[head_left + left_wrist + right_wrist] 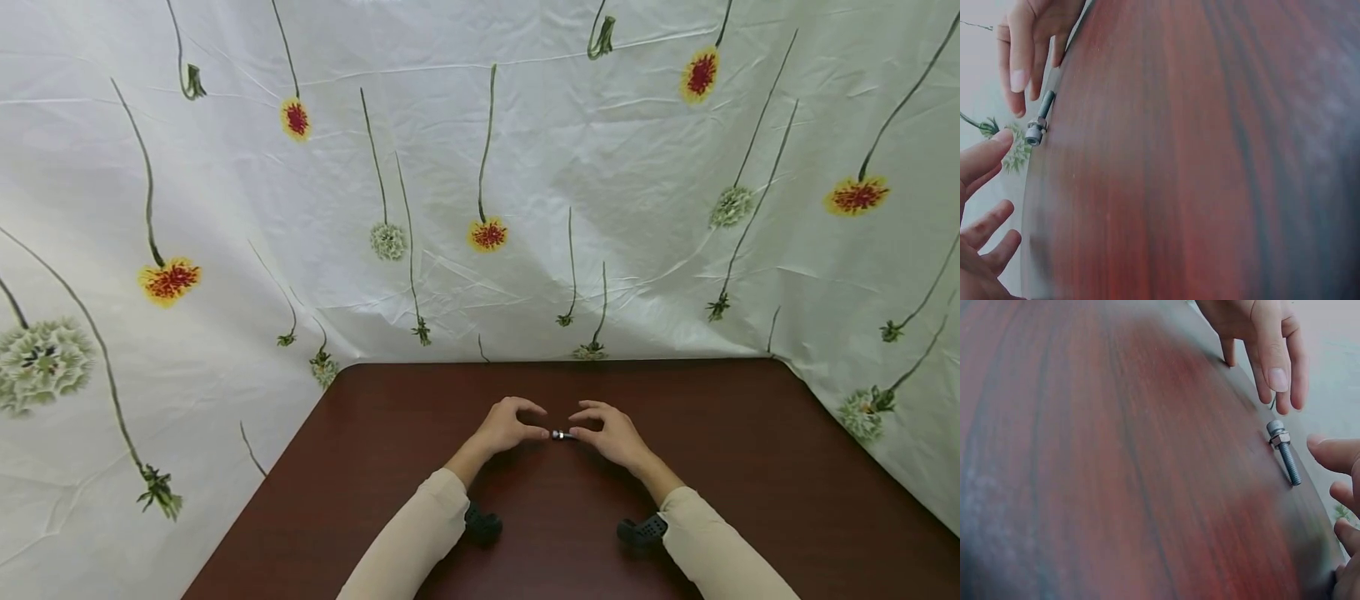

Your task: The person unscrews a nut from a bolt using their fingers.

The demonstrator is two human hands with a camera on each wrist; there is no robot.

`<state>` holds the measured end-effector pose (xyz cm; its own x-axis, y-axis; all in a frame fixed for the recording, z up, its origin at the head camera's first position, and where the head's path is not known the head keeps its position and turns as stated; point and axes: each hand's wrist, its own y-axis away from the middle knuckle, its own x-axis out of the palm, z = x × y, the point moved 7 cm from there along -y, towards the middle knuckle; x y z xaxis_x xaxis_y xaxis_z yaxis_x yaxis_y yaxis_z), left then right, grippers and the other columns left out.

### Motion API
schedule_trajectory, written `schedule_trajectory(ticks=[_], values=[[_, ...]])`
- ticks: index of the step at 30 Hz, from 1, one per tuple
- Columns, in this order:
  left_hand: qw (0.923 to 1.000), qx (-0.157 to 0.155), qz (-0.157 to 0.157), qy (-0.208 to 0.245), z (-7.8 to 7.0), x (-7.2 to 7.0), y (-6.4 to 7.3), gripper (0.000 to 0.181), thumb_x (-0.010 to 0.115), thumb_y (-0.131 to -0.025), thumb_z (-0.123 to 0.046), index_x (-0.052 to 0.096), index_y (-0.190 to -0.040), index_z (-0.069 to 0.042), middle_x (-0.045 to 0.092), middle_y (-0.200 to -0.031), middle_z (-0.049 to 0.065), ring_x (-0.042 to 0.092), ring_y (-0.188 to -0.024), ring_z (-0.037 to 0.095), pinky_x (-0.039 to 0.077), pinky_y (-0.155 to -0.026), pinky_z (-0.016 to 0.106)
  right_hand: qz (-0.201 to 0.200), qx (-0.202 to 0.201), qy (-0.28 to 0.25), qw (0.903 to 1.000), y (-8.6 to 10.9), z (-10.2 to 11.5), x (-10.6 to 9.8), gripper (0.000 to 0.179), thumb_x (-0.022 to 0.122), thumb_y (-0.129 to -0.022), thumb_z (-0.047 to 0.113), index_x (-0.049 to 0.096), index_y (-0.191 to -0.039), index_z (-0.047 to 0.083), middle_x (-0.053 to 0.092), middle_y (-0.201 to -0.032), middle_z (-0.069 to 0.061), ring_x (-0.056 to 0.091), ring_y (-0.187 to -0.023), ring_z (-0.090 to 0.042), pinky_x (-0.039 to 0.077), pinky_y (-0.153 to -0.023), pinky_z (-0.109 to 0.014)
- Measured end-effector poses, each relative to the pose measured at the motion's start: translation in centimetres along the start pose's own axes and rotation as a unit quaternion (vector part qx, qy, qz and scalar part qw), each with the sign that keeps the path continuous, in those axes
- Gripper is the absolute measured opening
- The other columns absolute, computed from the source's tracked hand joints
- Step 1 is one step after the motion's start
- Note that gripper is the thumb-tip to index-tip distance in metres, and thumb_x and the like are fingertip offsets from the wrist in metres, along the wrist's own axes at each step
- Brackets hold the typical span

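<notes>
A metal socket-head bolt with a hex nut threaded on near its head lies on the dark red-brown table between my two hands. Its head points toward my left hand and the threaded end toward my right hand. The right wrist view shows gaps between the bolt and the fingers of both hands. My left hand is relaxed, with thumb and fingers spread apart and nothing held. Likewise, the right hand is loosely curved beside the threaded end, holding nothing.
The wood-grain table stretches around both arms. Behind it and along its sides hangs a white cloth printed with flowers and stems. A dark strap device sits on the right wrist, another on the left.
</notes>
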<state>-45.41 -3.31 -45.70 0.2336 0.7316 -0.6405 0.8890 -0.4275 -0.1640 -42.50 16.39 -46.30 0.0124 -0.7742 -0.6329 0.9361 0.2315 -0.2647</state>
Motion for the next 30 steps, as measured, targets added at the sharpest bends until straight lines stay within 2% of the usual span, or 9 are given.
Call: schedule_trajectory(ticks=[3, 5, 8, 10, 16, 21, 30], values=[[0.9999, -0.012, -0.009, -0.007, -0.1, 0.2, -0.2, 0.027, 0.088, -0.086, -0.024, 0.081, -0.111, -0.017, 0.068, -0.128, 0.005, 0.057, -0.126, 0.032, 0.038, -0.107, 0.059, 0.005, 0.001, -0.003, 1.0, -0.1, -0.3, 0.2, 0.025, 0.079, -0.094, 0.02, 0.079, -0.116, 0.008, 0.055, -0.147, -0.02, 0.04, -0.141, -0.047, 0.031, -0.109, -0.068], [0.9996, -0.019, -0.012, -0.016, -0.1, 0.4, -0.4, 0.025, 0.09, -0.084, -0.024, 0.082, -0.107, -0.019, 0.07, -0.125, 0.004, 0.057, -0.126, 0.033, 0.026, -0.112, 0.066, 0.01, 0.003, -0.006, 0.9999, -0.1, -0.4, 0.2, 0.025, 0.079, -0.094, 0.02, 0.079, -0.116, 0.008, 0.055, -0.147, -0.02, 0.04, -0.141, -0.047, 0.031, -0.108, -0.068], [0.9991, -0.028, -0.017, -0.028, 0.0, 0.8, -0.6, 0.023, 0.091, -0.082, -0.024, 0.083, -0.102, -0.02, 0.072, -0.123, 0.004, 0.056, -0.129, 0.035, 0.006, -0.112, 0.075, 0.015, 0.007, -0.013, 0.9998, -0.2, -0.5, 0.3, 0.024, 0.079, -0.094, 0.02, 0.079, -0.115, 0.008, 0.055, -0.147, -0.02, 0.04, -0.141, -0.047, 0.031, -0.108, -0.069], [0.9986, -0.04, -0.018, -0.03, 0.1, 1.0, -0.7, 0.021, 0.092, -0.081, -0.024, 0.083, -0.101, -0.021, 0.073, -0.121, 0.002, 0.056, -0.129, 0.035, 0.0, -0.111, 0.076, 0.018, 0.011, -0.015, 0.9997, -0.3, -0.5, 0.3, 0.021, 0.08, -0.093, 0.018, 0.08, -0.112, 0.008, 0.056, -0.146, -0.019, 0.041, -0.14, -0.047, 0.032, -0.108, -0.068], [0.9973, -0.054, -0.024, -0.043, 0.0, 1.5, -1.1, 0.014, 0.092, -0.081, -0.024, 0.084, -0.092, -0.024, 0.075, -0.112, -0.003, 0.058, -0.127, 0.034, -0.004, -0.109, 0.078, 0.024, 0.038, -0.013, 0.9989, -0.5, -0.7, 0.6, 0.008, 0.082, -0.089, 0.009, 0.082, -0.098, 0.01, 0.059, -0.143, -0.018, 0.042, -0.14, -0.047, 0.032, -0.109, -0.065], [0.9963, -0.058, -0.025, -0.058, -0.2, 1.7, -1.2, 0.008, 0.092, -0.081, -0.024, 0.084, -0.083, -0.026, 0.076, -0.107, -0.004, 0.06, -0.125, 0.032, -0.004, -0.108, 0.079, 0.023, 0.051, -0.01, 0.9984, -0.6, -0.7, 0.8, 0.007, 0.08, -0.09, 0.005, 0.081, -0.093, 0.011, 0.06, -0.142, -0.018, 0.042, -0.139, -0.047, 0.032, -0.11, -0.064], [0.9956, -0.066, -0.02, -0.063, -0.2, 1.8, -1.3, 0.005, 0.09, -0.084, -0.024, 0.085, -0.084, -0.024, 0.075, -0.11, -0.003, 0.058, -0.128, 0.033, -0.004, -0.109, 0.078, 0.02, 0.039, 0.0, 0.999, -0.7, -0.6, 0.8, 0.007, 0.082, -0.09, 0.01, 0.079, -0.092, 0.005, 0.061, -0.138, -0.019, 0.047, -0.135, -0.047, 0.034, -0.108, -0.064]])
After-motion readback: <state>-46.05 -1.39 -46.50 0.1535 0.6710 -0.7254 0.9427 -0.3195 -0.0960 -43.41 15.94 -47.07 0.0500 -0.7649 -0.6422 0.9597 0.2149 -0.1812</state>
